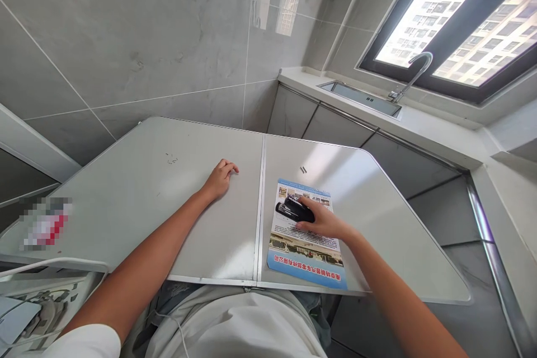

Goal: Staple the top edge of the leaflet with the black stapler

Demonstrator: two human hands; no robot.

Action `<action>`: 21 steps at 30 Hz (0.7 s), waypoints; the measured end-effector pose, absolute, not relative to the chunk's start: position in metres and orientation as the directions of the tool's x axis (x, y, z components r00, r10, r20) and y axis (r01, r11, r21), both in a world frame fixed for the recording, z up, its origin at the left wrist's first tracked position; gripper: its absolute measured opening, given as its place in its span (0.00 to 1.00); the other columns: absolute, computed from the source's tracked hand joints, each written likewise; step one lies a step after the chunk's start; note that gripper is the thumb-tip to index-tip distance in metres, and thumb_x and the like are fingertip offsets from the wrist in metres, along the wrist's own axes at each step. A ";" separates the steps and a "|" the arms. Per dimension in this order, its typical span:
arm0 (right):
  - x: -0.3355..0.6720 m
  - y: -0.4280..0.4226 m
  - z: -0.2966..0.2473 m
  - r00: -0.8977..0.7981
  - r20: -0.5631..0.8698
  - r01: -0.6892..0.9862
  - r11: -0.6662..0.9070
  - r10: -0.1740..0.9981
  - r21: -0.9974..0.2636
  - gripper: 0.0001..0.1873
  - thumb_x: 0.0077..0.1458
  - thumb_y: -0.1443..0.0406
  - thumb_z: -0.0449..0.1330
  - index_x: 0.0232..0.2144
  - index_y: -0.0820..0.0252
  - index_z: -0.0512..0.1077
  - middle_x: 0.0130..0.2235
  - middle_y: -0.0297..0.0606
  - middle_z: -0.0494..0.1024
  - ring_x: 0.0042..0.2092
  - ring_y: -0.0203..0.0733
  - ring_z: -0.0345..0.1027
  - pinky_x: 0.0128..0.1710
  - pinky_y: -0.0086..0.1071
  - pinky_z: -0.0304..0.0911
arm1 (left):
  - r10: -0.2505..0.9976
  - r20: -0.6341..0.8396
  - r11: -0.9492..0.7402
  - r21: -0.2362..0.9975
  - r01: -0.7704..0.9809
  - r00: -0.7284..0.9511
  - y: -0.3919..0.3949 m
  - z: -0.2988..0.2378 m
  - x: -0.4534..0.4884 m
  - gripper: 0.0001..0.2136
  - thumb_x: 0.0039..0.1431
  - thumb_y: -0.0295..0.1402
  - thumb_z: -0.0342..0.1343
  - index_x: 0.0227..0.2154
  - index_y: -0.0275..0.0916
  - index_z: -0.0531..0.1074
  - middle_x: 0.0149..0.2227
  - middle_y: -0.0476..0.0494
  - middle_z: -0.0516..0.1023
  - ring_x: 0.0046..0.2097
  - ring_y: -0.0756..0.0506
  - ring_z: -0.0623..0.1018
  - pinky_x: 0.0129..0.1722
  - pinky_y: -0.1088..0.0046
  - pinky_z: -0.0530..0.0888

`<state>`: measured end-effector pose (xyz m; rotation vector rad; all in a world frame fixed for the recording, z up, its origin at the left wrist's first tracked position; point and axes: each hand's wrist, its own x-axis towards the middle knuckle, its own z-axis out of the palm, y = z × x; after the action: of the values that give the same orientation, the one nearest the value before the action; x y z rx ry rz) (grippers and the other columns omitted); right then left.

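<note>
My right hand [319, 218] is closed around the back part of a black stapler [289, 210]. The stapler's front end points left, over a printed leaflet [306, 253] with blue borders, pictures and text. Just beyond the leaflet's far edge lie two short strips of staples [303, 169]. My left hand [220, 179] rests on the left half of the table, its fingers loosely bent and apart, with nothing in it. Small dark bits like loose staples [171, 159] are scattered to the left of that hand.
The folding table [210, 251] has a seam down its middle and stands near a grey tiled wall. A pixelated red and white item [46, 225] lies at its left end. Behind on the right are a counter with a sink [361, 99], a faucet [413, 75] and a window.
</note>
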<state>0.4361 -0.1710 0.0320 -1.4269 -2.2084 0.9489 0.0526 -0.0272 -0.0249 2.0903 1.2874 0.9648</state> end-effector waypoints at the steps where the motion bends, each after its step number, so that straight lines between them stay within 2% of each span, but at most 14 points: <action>1: 0.444 -0.164 0.036 -0.486 -0.095 0.615 0.263 0.869 -0.743 0.30 0.58 0.45 0.67 0.55 0.54 0.74 0.50 0.44 0.81 0.48 0.53 0.75 0.46 0.42 0.71 | 0.905 0.303 -0.422 0.723 0.547 0.299 -0.027 -0.024 0.052 0.16 0.65 0.22 0.44 0.41 0.42 0.77 0.48 0.43 0.70 0.45 0.44 0.75 0.52 0.61 0.74; 2: 0.452 -0.155 0.038 -0.506 -0.110 0.570 0.236 0.855 -0.787 0.31 0.60 0.43 0.64 0.56 0.55 0.74 0.48 0.44 0.82 0.47 0.52 0.76 0.45 0.42 0.72 | 0.907 0.299 -0.417 0.728 0.545 0.296 -0.027 -0.024 0.052 0.16 0.65 0.22 0.45 0.41 0.42 0.77 0.48 0.43 0.70 0.45 0.44 0.75 0.52 0.62 0.74; 4: 0.466 -0.135 0.035 -0.339 -0.040 0.576 0.173 0.940 -0.799 0.29 0.66 0.41 0.55 0.50 0.57 0.77 0.39 0.43 0.82 0.41 0.50 0.77 0.44 0.44 0.74 | 0.911 0.292 -0.408 0.737 0.540 0.290 -0.027 -0.023 0.052 0.16 0.65 0.22 0.45 0.40 0.42 0.77 0.47 0.43 0.70 0.45 0.44 0.75 0.51 0.62 0.74; 6: 0.473 -0.114 0.024 -0.078 0.182 0.702 0.184 0.980 -0.688 0.28 0.66 0.41 0.54 0.42 0.56 0.78 0.39 0.45 0.82 0.42 0.52 0.77 0.48 0.49 0.74 | 0.916 0.280 -0.397 0.744 0.538 0.288 -0.028 -0.022 0.052 0.16 0.65 0.22 0.45 0.40 0.43 0.77 0.48 0.43 0.70 0.46 0.44 0.75 0.52 0.62 0.75; 7: 0.475 -0.105 0.016 -0.030 0.289 0.767 0.207 0.957 -0.607 0.27 0.66 0.41 0.55 0.42 0.56 0.78 0.45 0.48 0.82 0.48 0.55 0.77 0.53 0.52 0.72 | 0.918 0.272 -0.390 0.747 0.538 0.288 -0.028 -0.021 0.051 0.16 0.65 0.23 0.45 0.40 0.43 0.77 0.48 0.43 0.70 0.46 0.44 0.75 0.52 0.62 0.75; 9: 0.475 -0.088 -0.002 -0.084 0.360 0.851 0.255 0.929 -0.460 0.29 0.65 0.41 0.55 0.51 0.56 0.78 0.62 0.53 0.74 0.64 0.60 0.68 0.65 0.56 0.65 | 0.923 0.258 -0.377 0.753 0.539 0.286 -0.028 -0.021 0.051 0.16 0.65 0.23 0.45 0.40 0.43 0.78 0.49 0.42 0.70 0.47 0.44 0.75 0.52 0.61 0.75; 11: 0.473 -0.078 -0.018 -0.203 0.264 0.887 0.291 0.943 -0.358 0.36 0.67 0.41 0.53 0.64 0.58 0.71 0.73 0.53 0.60 0.73 0.62 0.54 0.72 0.57 0.55 | 0.925 0.252 -0.371 0.757 0.538 0.283 -0.028 -0.020 0.050 0.15 0.64 0.23 0.45 0.39 0.42 0.78 0.49 0.42 0.71 0.47 0.44 0.75 0.52 0.62 0.75; 14: 0.468 -0.075 -0.030 -0.308 0.112 0.908 0.327 0.945 -0.263 0.42 0.71 0.42 0.47 0.74 0.64 0.58 0.77 0.56 0.50 0.78 0.61 0.42 0.76 0.58 0.43 | 0.921 0.265 -0.382 0.753 0.535 0.285 -0.026 -0.021 0.051 0.15 0.63 0.23 0.45 0.37 0.42 0.78 0.48 0.42 0.71 0.46 0.44 0.75 0.50 0.63 0.75; 16: 0.462 -0.079 -0.031 -0.354 0.092 0.900 0.366 0.931 -0.237 0.42 0.73 0.44 0.44 0.76 0.65 0.53 0.77 0.55 0.48 0.78 0.59 0.40 0.77 0.57 0.41 | 0.916 0.280 -0.396 0.746 0.536 0.288 -0.025 -0.022 0.052 0.15 0.63 0.23 0.45 0.36 0.41 0.78 0.47 0.42 0.71 0.45 0.44 0.75 0.49 0.63 0.75; 21: 0.440 -0.092 -0.020 -0.522 0.078 0.811 0.523 0.849 -0.262 0.43 0.74 0.44 0.45 0.79 0.57 0.40 0.78 0.48 0.46 0.78 0.53 0.41 0.77 0.55 0.42 | 0.909 0.294 -0.413 0.728 0.548 0.295 -0.024 -0.025 0.054 0.15 0.64 0.24 0.46 0.36 0.42 0.79 0.46 0.42 0.70 0.43 0.43 0.74 0.46 0.63 0.74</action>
<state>0.4401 -0.0919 -0.0198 -1.4164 -2.5658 0.2856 0.0535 -0.0245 -0.0248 2.0704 1.2959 0.9578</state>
